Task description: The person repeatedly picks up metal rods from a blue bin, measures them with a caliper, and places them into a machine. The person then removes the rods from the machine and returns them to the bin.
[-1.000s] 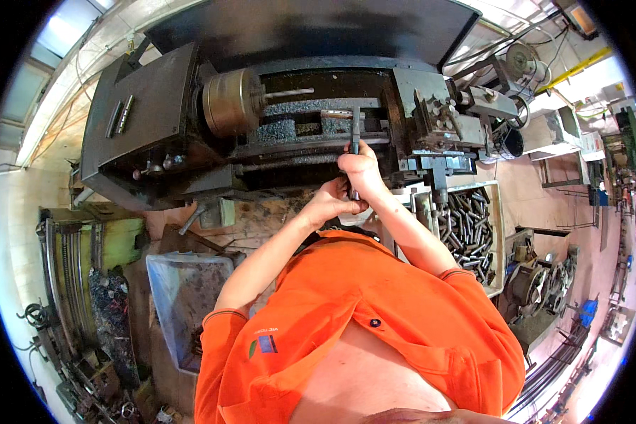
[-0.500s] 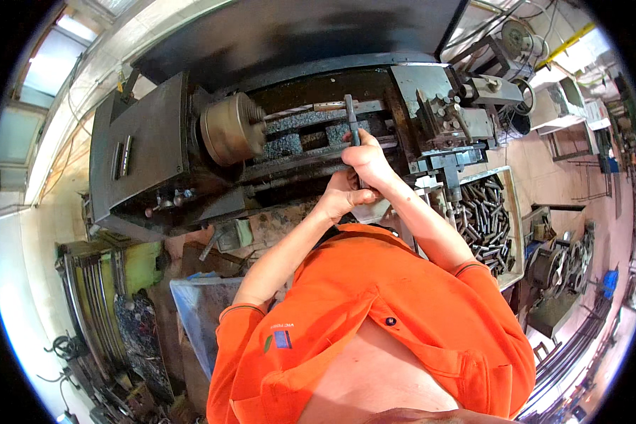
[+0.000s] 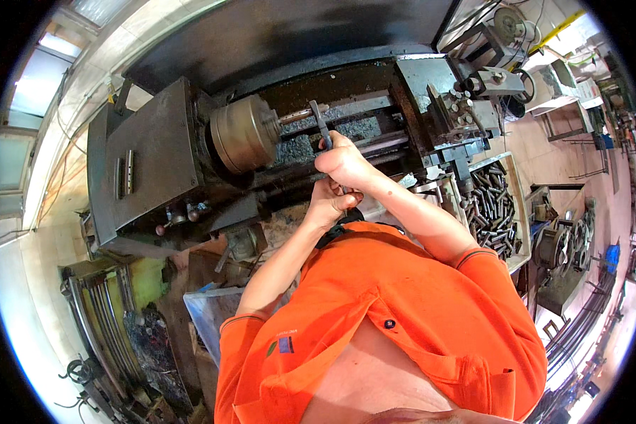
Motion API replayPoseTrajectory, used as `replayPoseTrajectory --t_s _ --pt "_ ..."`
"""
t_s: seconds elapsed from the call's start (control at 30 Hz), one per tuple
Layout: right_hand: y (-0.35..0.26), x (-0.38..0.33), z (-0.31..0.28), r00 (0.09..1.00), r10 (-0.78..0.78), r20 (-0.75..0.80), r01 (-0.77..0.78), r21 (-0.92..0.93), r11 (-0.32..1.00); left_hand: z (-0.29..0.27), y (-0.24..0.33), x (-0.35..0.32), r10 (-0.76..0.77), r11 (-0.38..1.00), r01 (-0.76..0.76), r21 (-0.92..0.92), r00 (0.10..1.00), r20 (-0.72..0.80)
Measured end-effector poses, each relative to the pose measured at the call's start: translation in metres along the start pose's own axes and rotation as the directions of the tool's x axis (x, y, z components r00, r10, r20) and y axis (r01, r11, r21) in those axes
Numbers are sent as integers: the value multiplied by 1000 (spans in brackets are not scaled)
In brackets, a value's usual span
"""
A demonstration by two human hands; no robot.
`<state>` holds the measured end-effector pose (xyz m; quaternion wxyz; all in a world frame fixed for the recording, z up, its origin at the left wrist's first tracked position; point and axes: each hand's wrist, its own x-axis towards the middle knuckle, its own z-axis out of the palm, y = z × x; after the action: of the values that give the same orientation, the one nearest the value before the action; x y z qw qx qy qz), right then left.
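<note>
I stand at a dark metal lathe (image 3: 155, 162) with a round grey chuck (image 3: 244, 134) holding a short bar (image 3: 300, 114). My right hand (image 3: 346, 164) is closed around the handle of a dark measuring tool (image 3: 321, 121) whose head reaches up to the bar beside the chuck. Just below, my left hand (image 3: 332, 205) has its fingers curled at the lower end of that tool, close to my chest. Metal shavings (image 3: 311, 147) cover the lathe bed under the bar. My orange shirt (image 3: 396, 318) fills the lower part of the view.
A tray of several grey metal rods (image 3: 493, 206) sits right of the lathe. The tool post and carriage (image 3: 452, 116) stand to the right of my hands. A bin (image 3: 205, 318) is at lower left, racks of long bars (image 3: 106, 318) further left, other machines (image 3: 565, 247) at right.
The view has shifted so the lathe sits lower and larger. My hands have moved with the tool toward the bar at the chuck, the right hand still on its handle.
</note>
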<state>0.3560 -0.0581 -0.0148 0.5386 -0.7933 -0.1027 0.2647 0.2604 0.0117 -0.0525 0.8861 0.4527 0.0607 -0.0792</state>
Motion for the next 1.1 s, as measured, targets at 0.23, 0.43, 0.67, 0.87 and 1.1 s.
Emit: replayPoseTrajectory --t_s 0.23,0.43,0.67,0.87,1.1 --pt "-1 -9 -22 998 66 -23 -61 191 980 14 -1 13 -64 998 65 -21 996 60" --pt "1 1 3 996 62 64 -73 183 980 -10 -4 7 -35 996 33 80 999 29" --pt "-5 -9 -12 994 111 0 -108 210 972 -8 -15 12 -53 987 68 -145 993 108" --pt "-9 -9 -12 999 45 2 -45 101 994 2 -5 12 -65 998 65 2 997 43" --pt "-1 -2 -6 1000 -5 -27 5 20 1000 -6 -5 11 -83 996 81 25 994 72"
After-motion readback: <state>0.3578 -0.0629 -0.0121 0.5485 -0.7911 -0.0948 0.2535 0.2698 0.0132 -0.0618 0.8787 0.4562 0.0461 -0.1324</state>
